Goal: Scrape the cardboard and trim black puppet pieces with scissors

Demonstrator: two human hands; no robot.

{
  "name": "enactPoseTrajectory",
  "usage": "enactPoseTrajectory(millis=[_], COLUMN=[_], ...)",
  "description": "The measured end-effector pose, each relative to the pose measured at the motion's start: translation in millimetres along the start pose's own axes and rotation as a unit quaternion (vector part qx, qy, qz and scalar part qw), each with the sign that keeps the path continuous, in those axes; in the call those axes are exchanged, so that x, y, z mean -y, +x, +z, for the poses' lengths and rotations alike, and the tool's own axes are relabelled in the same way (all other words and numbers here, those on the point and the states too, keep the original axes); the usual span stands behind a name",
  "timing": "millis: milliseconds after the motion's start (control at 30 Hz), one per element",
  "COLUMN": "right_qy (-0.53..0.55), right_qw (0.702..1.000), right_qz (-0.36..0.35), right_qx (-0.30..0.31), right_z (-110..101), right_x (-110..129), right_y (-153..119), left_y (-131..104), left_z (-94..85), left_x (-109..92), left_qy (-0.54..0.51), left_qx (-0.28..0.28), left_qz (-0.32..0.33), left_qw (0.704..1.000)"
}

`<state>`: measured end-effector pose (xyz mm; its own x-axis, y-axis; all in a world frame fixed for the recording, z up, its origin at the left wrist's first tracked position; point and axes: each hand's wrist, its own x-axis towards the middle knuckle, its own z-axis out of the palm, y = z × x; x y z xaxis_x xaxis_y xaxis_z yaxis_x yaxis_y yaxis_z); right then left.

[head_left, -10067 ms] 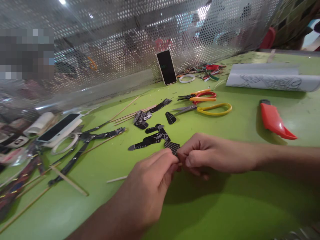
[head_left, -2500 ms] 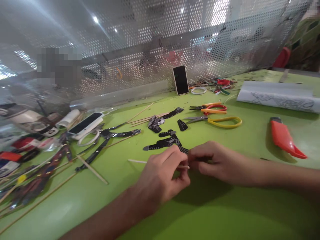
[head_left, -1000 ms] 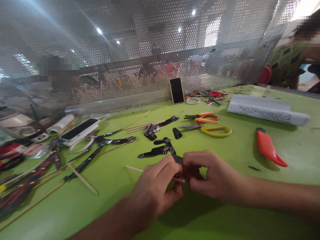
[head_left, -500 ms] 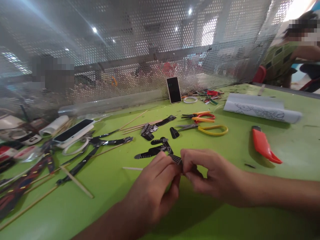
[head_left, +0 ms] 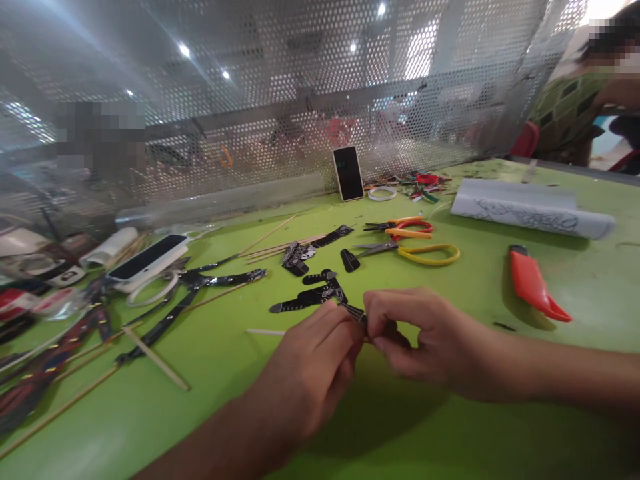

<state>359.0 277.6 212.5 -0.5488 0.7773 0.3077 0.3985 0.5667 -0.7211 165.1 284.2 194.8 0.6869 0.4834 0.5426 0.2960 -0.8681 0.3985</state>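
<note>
My left hand (head_left: 320, 357) and my right hand (head_left: 415, 333) meet above the green table, fingertips almost touching. Between them is a small black piece with pale lines (head_left: 354, 311), pinched by both hands and partly covered by the fingers. Just beyond my left hand lie black cut-out pieces with white markings (head_left: 313, 293). A small black rounded piece (head_left: 350, 261) rests farther back, near another black patterned cut-out (head_left: 297, 259). A thin white stick (head_left: 266, 332) pokes out beside my left hand.
Yellow-handled scissors (head_left: 429, 255) and orange-red pliers (head_left: 411, 229) lie behind my right hand. A red cutter (head_left: 536, 283) and rolled paper (head_left: 533, 208) are at right. Left are black strips (head_left: 173, 319), sticks (head_left: 157, 358) and a white device (head_left: 150, 260). A phone (head_left: 348, 175) stands by the mesh screen (head_left: 260, 127).
The view has shifted slightly. Both hands remain together, with the right fingers slightly changed around the small black piece. The objects on the table lie as before.
</note>
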Motion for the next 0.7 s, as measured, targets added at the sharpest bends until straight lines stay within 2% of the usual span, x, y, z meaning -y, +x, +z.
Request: enactPoseTrajectory(millis=[533, 700], right_qy=[-0.013, 0.017], right_qw=[1.000, 1.000], right_qz=[-0.013, -0.001], right_qx=[-0.004, 0.002], right_z=[-3.1, -3.5], right_x=[0.3, -0.9], right_y=[0.7, 0.3], left_y=[-5.3, -7.4], left_z=[4.1, 4.2], left_x=[4.0, 4.4], left_qy=[0.027, 0.020], left_qx=[0.007, 0.013], left_qz=[0.000, -0.011], left_qw=[1.000, 1.000])
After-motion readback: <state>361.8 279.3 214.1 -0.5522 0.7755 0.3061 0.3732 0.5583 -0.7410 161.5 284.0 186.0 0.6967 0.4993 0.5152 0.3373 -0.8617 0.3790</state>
